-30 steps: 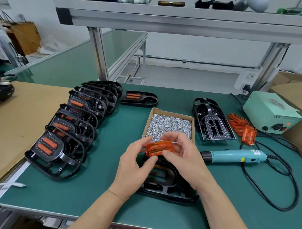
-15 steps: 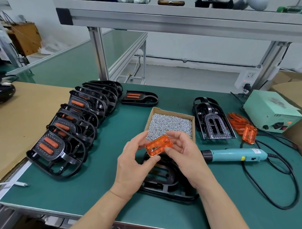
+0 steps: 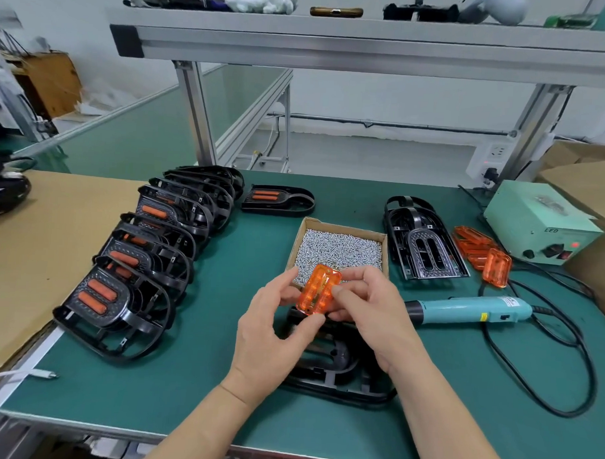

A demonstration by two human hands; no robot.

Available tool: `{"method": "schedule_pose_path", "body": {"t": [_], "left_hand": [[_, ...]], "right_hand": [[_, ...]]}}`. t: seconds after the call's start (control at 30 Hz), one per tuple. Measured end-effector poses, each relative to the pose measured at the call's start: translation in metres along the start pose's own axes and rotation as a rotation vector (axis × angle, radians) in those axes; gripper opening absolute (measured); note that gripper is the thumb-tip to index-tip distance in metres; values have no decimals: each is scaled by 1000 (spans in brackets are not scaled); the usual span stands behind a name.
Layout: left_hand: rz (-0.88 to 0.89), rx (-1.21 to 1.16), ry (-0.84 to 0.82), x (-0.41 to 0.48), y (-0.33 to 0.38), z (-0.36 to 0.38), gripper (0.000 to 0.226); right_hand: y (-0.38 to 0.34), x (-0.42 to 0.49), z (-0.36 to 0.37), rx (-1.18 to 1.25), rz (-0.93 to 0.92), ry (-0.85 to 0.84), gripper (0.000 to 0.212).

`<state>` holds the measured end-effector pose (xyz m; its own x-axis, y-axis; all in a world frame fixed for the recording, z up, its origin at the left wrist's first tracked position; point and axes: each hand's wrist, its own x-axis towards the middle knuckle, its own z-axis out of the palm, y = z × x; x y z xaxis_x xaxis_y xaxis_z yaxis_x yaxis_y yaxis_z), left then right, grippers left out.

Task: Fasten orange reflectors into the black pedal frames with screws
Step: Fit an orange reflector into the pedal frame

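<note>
I am turning the orange reflector (image 3: 319, 289): a second ago it was lying crosswise between my hands, and now its long side is running from near to far, leaning a little to the right. I am holding it up above the desk (image 3: 220, 381), just on the near side of the cardboard box (image 3: 344, 228) and over the far end of the black pedal frame (image 3: 337, 371) that is lying flat under my wrists. My left hand (image 3: 273, 334) is pinching it from the left, thumb at the near corner and forefinger on the far left edge. My right hand (image 3: 370, 310) is pinching the right edge between thumb and fingers (image 3: 357, 276).

The box is holding a heap of small silver screws (image 3: 338, 251). Just right of it a stack of empty frames (image 3: 422, 247) is sitting, and further right a loose pile of spare reflectors (image 3: 482, 252). The blue electric screwdriver (image 3: 469, 309) is lying on the desk just right of my right hand, tip pointing left, its black cable (image 3: 577, 359) looping off to the near right. A pale green power unit (image 3: 538, 222) is standing at the far right, a red light glowing on it. Along the left a row of fitted pedals (image 3: 139, 258) is leaning one on another, showing orange bars, and a single pedal (image 3: 278, 200) is lying alone beyond the box.
</note>
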<state>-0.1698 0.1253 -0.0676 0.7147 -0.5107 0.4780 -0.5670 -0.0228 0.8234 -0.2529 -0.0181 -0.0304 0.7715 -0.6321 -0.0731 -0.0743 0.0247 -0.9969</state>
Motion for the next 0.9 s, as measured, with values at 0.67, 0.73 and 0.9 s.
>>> {"method": "schedule_pose_path", "body": {"t": [0.67, 0.73, 0.9], "left_hand": [[115, -55, -109, 4, -4, 1, 28], [132, -39, -58, 3, -5, 3, 23], [166, 11, 65, 2, -7, 2, 19]], "right_hand": [[-3, 8, -10, -448, -270, -60, 17], [-2, 6, -10, -414, -283, -54, 13], [-5, -2, -19, -243, -232, -176, 12]]}}
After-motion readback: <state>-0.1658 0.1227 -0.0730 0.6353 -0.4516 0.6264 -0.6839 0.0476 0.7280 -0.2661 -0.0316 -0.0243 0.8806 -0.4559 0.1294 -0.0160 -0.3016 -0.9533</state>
